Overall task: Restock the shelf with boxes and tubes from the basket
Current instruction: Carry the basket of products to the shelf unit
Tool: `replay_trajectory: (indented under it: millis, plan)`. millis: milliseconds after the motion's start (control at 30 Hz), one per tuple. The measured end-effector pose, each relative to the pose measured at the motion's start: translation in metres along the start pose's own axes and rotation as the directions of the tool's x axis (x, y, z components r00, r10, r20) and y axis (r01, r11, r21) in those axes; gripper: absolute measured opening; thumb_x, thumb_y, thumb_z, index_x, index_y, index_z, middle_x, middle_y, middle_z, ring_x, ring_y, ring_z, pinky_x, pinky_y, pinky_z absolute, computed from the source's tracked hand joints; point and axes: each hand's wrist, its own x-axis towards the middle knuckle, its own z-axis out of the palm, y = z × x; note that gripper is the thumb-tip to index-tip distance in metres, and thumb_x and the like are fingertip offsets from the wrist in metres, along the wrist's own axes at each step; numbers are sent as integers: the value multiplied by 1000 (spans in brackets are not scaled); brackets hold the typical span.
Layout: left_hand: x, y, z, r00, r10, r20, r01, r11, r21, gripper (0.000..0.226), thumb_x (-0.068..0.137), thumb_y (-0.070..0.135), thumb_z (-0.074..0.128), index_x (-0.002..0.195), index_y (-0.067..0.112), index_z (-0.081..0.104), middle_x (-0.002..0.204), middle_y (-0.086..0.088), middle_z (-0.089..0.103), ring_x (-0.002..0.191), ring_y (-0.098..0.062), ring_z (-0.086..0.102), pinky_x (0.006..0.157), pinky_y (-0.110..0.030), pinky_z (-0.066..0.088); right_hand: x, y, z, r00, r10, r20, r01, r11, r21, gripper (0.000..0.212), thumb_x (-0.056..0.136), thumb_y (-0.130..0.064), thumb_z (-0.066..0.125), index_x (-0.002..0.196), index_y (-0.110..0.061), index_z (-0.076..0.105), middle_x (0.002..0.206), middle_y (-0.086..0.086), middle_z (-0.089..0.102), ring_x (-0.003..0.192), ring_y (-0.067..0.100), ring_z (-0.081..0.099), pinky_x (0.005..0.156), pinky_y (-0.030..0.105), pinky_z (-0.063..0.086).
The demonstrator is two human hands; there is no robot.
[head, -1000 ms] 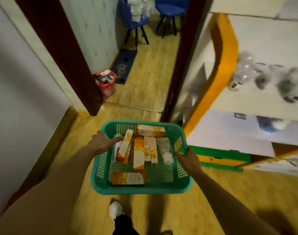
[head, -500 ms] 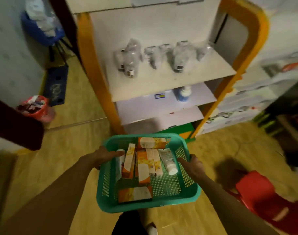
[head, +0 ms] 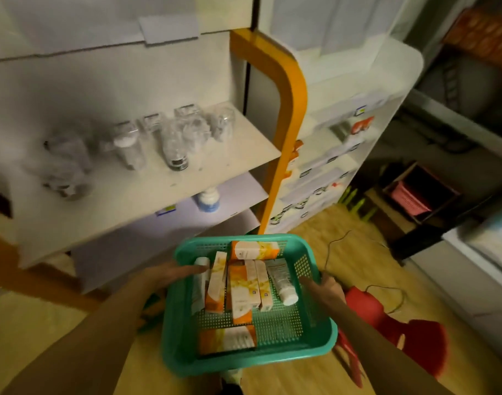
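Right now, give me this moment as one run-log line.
stage: carrying | left hand: grips basket left rim | right hand: grips right rim | boxes, tube: inside | shelf: unstocked

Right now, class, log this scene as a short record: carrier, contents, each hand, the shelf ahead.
carrier: green basket, held off the floor
contents: orange-and-white boxes, some leaning; white tube at the right
left hand: holds the basket's left rim, fingers reaching inside
right hand: grips the right rim
shelf: clear wrapped bottles on the upper board; blue-and-white bottle on the one below
stocking: not yet begun
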Motion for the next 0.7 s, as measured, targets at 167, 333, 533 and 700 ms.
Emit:
replay_trajectory:
  millis: [167, 333, 533, 700]
  plan:
    - [38, 83, 15, 995, 97, -10, -97, 993, 63, 76, 74, 63, 78, 133, 26, 48, 117, -6, 61, 98, -24, 63, 74, -40, 55, 52, 3, -60, 999, 40, -23, -39, 999, 27, 64, 84, -64, 60, 126, -16, 54, 98, 5, 64, 84, 25, 65, 74, 38, 56]
    - [67, 169, 46, 986, 144, 78, -155, 974, 165, 65, 76, 66, 75, 125, 31, 51, 112, -1, 63, 96, -18, 65, 70, -34, 56, 110, 22, -117, 994, 92, -63, -86, 992, 96, 62, 84, -58, 64, 127, -15, 53, 96, 6, 67, 81, 25, 68, 73, 42, 60]
    - [98, 276, 106, 980, 167, 113, -187, 961, 203, 49, 78, 63, 74, 111, 34, 51, 115, -1, 62, 97, -15, 64, 73, -31, 53, 197, 57, -190, 989, 130, -71, -120, 985, 127, 58, 88, -53, 62, 131, -14, 52, 99, 8, 64, 83, 26, 64, 69, 34, 54]
    - [145, 357, 150, 989, 100, 113, -126, 959, 255, 97, 54, 83, 76, 132, 34, 46, 125, -1, 60, 111, -23, 61, 85, -42, 54, 263, 84, -251, 984, 155, -87, -134, 969, 209, 56, 88, -50, 65, 128, -12, 54, 100, 8, 62, 84, 27, 61, 72, 33, 49]
